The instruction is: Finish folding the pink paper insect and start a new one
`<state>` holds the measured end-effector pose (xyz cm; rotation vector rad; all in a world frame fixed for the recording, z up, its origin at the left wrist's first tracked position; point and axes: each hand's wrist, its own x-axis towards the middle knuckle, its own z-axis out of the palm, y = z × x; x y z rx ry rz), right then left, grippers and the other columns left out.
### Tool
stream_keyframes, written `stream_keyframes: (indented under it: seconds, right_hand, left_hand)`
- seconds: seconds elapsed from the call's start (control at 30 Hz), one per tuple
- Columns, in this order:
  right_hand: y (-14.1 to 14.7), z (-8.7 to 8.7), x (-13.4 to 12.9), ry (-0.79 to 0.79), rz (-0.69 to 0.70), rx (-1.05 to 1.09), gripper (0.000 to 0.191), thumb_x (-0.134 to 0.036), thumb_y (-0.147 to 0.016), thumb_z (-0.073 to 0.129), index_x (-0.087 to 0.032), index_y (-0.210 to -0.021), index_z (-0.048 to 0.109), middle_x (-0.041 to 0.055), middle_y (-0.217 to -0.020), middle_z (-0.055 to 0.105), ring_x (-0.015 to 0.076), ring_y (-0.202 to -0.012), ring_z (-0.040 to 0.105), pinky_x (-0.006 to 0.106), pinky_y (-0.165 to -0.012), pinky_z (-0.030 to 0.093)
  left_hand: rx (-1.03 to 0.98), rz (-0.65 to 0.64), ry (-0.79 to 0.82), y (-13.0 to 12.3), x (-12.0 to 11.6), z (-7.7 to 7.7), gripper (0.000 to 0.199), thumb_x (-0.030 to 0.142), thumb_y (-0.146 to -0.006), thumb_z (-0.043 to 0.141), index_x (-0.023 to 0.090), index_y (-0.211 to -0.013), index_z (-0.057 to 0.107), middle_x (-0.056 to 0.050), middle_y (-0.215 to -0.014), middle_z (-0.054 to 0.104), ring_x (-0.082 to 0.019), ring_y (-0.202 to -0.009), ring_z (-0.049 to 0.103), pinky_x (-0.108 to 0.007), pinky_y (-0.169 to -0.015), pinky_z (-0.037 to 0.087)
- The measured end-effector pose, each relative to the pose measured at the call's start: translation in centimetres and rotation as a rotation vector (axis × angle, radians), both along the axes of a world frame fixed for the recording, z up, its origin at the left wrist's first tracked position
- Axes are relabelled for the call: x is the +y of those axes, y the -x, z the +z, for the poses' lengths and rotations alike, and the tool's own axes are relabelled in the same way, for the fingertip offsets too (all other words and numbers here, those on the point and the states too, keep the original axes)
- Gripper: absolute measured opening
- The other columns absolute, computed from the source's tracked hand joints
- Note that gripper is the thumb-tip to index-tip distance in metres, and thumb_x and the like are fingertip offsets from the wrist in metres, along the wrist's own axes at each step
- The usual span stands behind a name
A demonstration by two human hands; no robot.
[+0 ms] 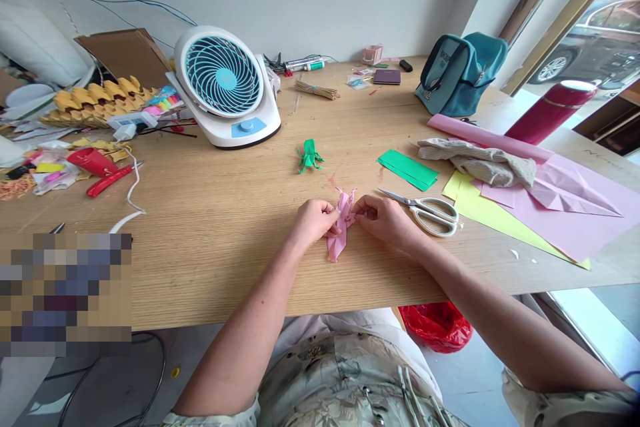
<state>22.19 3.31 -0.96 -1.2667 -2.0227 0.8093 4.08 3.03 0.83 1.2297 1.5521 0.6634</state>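
Observation:
Between my hands is a pink folded paper figure, long-bodied with thin twisted bits at its top and right side. My left hand pinches its left edge, thumb and fingers closed on the paper. Opposite it, my right hand grips one of the thin parts at the right with its fingertips. A green folded paper figure with legs sits farther back on the table. Scissors with white handles lie just right of my right hand, blades pointing left. Behind them are green paper strips.
A white fan stands at the back left. To the right lie grey gloves, yellow paper and pink paper, with a red flask and a teal bag behind. Clutter, including a red-handled tool, covers the left.

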Motion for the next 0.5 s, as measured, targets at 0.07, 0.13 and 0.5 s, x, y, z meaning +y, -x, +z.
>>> stream_keyframes:
  seconds: [0.07, 0.13, 0.5]
  right_hand:
    - [-0.09, -0.1, 0.07, -0.003, 0.005, -0.002, 0.016, -0.014, -0.076, 0.057, -0.018, -0.084, 0.07, -0.002, -0.07, 0.066, 0.0113, -0.06, 0.051, 0.023, -0.055, 0.035]
    - [-0.15, -0.16, 0.09, -0.007, 0.008, -0.007, 0.016, -0.014, -0.076, 0.057, -0.019, -0.084, 0.07, -0.0023, -0.069, 0.066, 0.0112, -0.059, 0.05, 0.023, -0.055, 0.035]
    - [0.05, 0.11, -0.23, -0.039, 0.018, -0.018, 0.021, -0.01, -0.076, 0.054, -0.018, -0.088, 0.069, 0.0002, -0.076, 0.071, 0.0118, -0.062, 0.055, 0.022, -0.057, 0.038]
  left_hand:
    - [0.004, -0.002, 0.002, 0.03, 0.01, -0.07, 0.029, 0.019, -0.087, 0.067, 0.015, -0.06, 0.057, 0.002, -0.049, 0.061, -0.009, -0.045, 0.06, -0.017, -0.047, 0.047]
    - [0.005, -0.006, 0.003, 0.05, 0.03, -0.14, 0.029, 0.02, -0.086, 0.068, 0.015, -0.06, 0.057, 0.002, -0.049, 0.061, -0.009, -0.045, 0.06, -0.017, -0.047, 0.047]
    - [0.031, -0.018, 0.002, 0.0, 0.0, 0.1, 0.032, 0.027, -0.088, 0.067, 0.015, -0.06, 0.057, 0.001, -0.049, 0.061, -0.01, -0.047, 0.061, -0.018, -0.049, 0.049]
